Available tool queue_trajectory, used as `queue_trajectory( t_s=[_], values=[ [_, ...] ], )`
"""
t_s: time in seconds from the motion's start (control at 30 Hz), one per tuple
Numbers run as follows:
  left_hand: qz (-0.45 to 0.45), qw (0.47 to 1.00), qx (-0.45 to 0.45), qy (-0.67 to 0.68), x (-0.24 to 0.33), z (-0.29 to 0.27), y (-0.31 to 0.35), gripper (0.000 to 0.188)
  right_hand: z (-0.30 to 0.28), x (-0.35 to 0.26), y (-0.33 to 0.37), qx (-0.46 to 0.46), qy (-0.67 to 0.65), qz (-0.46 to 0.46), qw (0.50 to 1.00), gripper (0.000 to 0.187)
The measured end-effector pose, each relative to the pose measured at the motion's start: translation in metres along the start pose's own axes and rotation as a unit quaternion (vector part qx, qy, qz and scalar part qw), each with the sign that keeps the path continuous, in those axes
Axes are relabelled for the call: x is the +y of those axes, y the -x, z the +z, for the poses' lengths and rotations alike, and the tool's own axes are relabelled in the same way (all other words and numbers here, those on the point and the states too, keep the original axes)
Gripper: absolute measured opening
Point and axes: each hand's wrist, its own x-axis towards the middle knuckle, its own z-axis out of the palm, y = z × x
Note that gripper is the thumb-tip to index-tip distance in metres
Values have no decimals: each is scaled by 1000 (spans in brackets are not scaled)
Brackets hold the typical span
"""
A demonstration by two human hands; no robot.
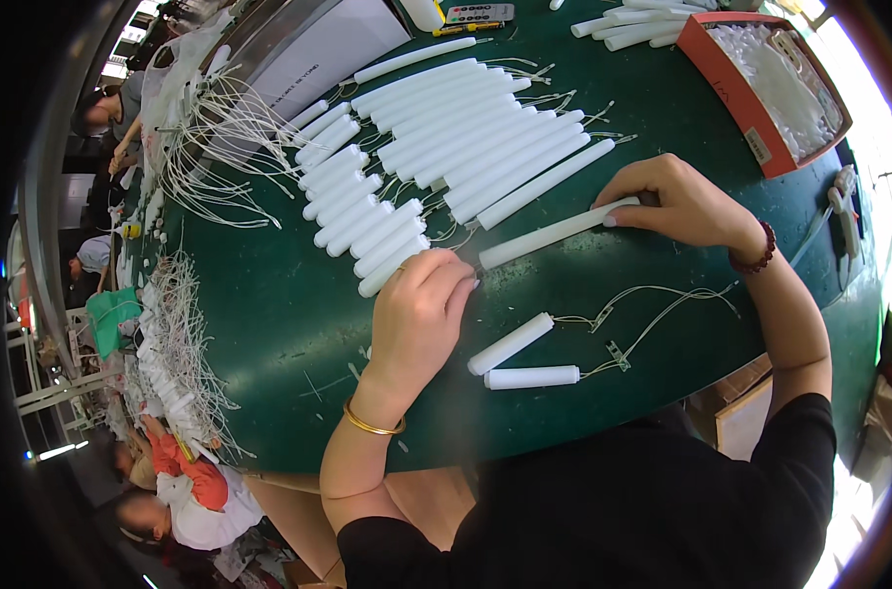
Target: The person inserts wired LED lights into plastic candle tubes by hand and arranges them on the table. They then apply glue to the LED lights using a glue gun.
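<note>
A long white tube point(554, 236) lies slantwise low over the green table. My right hand point(676, 204) pinches its far right end between thumb and fingers. By the tube's near left end, my left hand point(421, 309) is closed with fingertips together; whatever they pinch is too small to make out. Beyond both hands lie rows of long white tubes point(485, 118) with thin wires at their ends. Shorter white tubes point(367, 231) line up left of these. Closer to me are two short white tubes point(532, 377), each wired to a tiny circuit board point(619, 355).
A red box point(750, 162) of small clear-white parts stands at the far right, near more tubes point(632, 25). A white carton point(318, 59) and bundled white wires point(220, 147) occupy the far left. A glue gun point(843, 201) rests rightward. Other people point(195, 496) sit at left.
</note>
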Motion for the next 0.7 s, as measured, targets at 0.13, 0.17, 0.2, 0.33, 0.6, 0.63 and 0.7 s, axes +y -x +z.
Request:
queue_trajectory(
  t_s=[0.13,0.17,0.2,0.33,0.6,0.63,0.7],
  values=[
    [-93,995,-18,43,6,-2,1,17,-4,-21,1,8,20,43,999,22],
    [-96,994,-18,42,5,-1,2,17,-3,-19,-1,5,19,42,999,22],
    [-116,992,-7,49,5,1,3,19,-2,-18,-1,4,15,30,999,21],
    [-131,988,33,73,5,8,5,23,1,2,0,38,9,-40,998,21],
    [-125,989,34,73,7,8,4,23,-5,0,1,12,22,-42,999,22],
    [-128,988,33,76,8,9,4,23,-5,0,2,1,31,-53,998,23],
    [-133,986,29,95,7,9,3,20,-3,-1,1,20,36,-61,997,24]
  ],
)
